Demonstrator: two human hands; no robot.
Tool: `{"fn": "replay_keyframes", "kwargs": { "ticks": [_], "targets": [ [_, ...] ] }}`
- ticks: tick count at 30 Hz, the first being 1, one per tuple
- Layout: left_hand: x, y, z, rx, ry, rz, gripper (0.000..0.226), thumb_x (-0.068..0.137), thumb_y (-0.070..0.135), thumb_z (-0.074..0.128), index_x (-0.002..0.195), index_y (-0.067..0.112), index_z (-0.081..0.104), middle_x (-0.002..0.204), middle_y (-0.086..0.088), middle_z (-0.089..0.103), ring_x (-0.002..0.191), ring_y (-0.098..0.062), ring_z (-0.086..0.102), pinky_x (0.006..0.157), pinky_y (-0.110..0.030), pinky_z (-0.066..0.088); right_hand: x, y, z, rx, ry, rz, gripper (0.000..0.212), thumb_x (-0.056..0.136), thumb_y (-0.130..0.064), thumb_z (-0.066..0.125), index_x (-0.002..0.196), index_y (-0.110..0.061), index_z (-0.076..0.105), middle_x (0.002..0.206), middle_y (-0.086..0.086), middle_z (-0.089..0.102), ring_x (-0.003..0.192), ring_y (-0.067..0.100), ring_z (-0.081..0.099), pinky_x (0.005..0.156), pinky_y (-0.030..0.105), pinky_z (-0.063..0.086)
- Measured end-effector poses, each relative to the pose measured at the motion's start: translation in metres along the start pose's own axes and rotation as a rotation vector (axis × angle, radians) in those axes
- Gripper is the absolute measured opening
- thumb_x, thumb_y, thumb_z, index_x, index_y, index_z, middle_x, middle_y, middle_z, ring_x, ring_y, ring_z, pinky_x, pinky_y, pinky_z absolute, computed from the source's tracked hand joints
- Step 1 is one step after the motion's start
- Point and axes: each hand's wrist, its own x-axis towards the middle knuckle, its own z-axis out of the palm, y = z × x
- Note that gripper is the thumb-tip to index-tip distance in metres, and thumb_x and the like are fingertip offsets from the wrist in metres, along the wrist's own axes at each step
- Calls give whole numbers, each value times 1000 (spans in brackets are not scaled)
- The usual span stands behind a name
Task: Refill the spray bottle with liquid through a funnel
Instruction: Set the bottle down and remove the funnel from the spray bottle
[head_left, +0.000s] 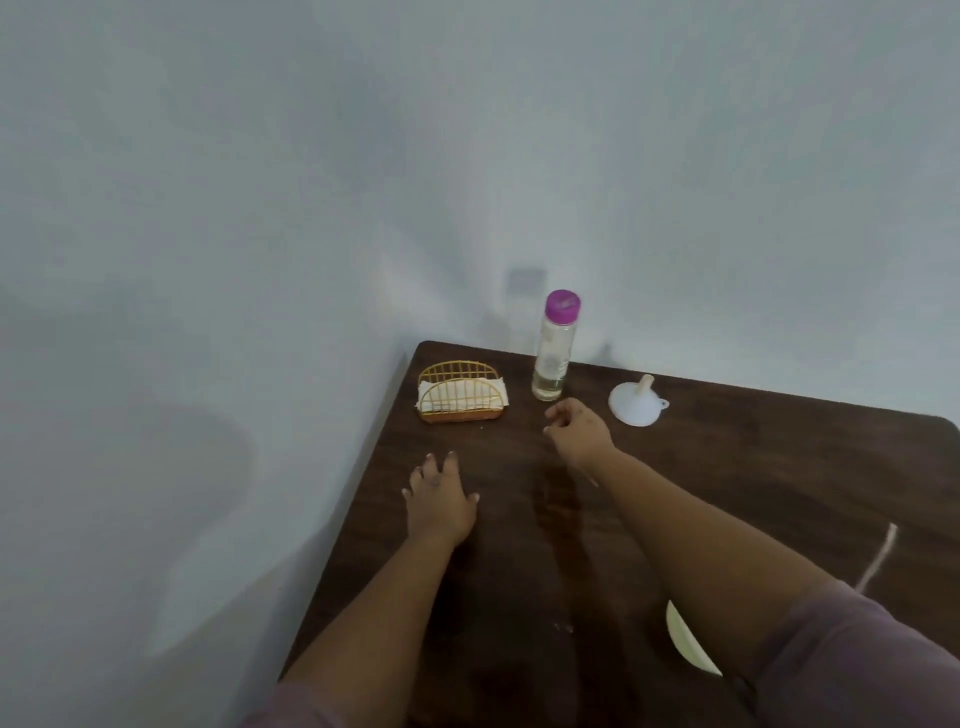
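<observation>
A clear bottle (554, 351) with a purple cap stands upright near the far edge of the dark wooden table (753, 467), with a little clear liquid at its bottom. A white funnel (636, 402) lies mouth-down to its right, spout pointing up. My right hand (576, 428) hovers just in front of the bottle, fingers loosely curled and apart, holding nothing. My left hand (439, 501) rests lower and to the left over the table, fingers spread, empty. No spray bottle is visible.
A gold wire napkin holder (460, 397) with white napkins sits at the table's far left corner. A white plate rim (685, 647) peeks out under my right forearm. A pale cord (880, 558) lies at the right. Pale walls bound the table behind and left.
</observation>
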Motion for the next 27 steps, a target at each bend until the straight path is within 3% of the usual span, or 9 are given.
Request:
{"fn": "replay_keyframes", "kwargs": {
  "ticks": [4, 11, 15, 19, 20, 22, 24, 27],
  "targets": [
    [-26, 57, 5, -150, 34, 248, 72, 91, 39, 62, 150, 22, 26, 153, -6, 29, 140, -26, 27, 111, -42, 35, -38, 21, -41, -10, 44, -3, 18, 87, -8, 57, 102, -17, 59, 96, 0, 61, 94, 18, 58, 82, 28, 47],
    [-79, 133, 29, -311, -209, 554, 68, 87, 15, 67, 146, 27, 35, 144, 2, 44, 136, -19, 37, 110, -38, 40, -96, 66, -121, -42, 142, 47, 13, 90, -13, 57, 99, -21, 63, 99, -4, 62, 94, 12, 58, 80, 26, 45],
    [-107, 146, 56, -226, -389, 668, 81, 80, 13, 72, 148, 30, 31, 144, 3, 42, 136, -18, 35, 111, -40, 38, -133, 123, -157, -4, 276, 179, 13, 89, -13, 56, 93, -22, 63, 99, 2, 65, 89, 17, 62, 66, 25, 45],
    [-124, 148, 77, -127, -487, 768, 92, 74, 20, 74, 151, 31, 24, 151, 3, 31, 140, -21, 24, 112, -45, 32, -163, 184, -171, -10, 410, 315, 11, 86, -18, 57, 95, -20, 64, 106, 8, 66, 95, 23, 61, 80, 29, 46],
    [-126, 148, 82, -136, -480, 782, 92, 74, 22, 74, 151, 31, 24, 151, 3, 31, 140, -21, 24, 112, -45, 31, -169, 198, -171, -41, 444, 345, 17, 85, -23, 60, 101, -19, 63, 111, 10, 64, 104, 27, 59, 87, 32, 46],
    [-128, 147, 94, -182, -423, 795, 87, 74, 26, 75, 148, 30, 30, 149, 6, 35, 138, -19, 27, 110, -40, 31, -186, 224, -164, -161, 445, 463, 46, 82, -43, 66, 119, -19, 54, 126, 13, 52, 122, 35, 46, 99, 42, 38],
    [-133, 147, 105, -233, -336, 800, 77, 76, 28, 77, 143, 29, 40, 144, 10, 42, 133, -16, 33, 104, -30, 32, -208, 243, -155, -272, 374, 564, 76, 73, -61, 69, 132, -22, 40, 137, 12, 38, 130, 36, 34, 102, 48, 34],
    [-142, 147, 115, -316, -236, 786, 58, 80, 33, 74, 133, 30, 51, 134, 16, 51, 125, -13, 42, 99, -25, 33, -232, 265, -142, -345, 263, 522, 96, 60, -68, 74, 137, -30, 31, 141, 7, 30, 131, 33, 29, 102, 51, 33]
  ]
}}
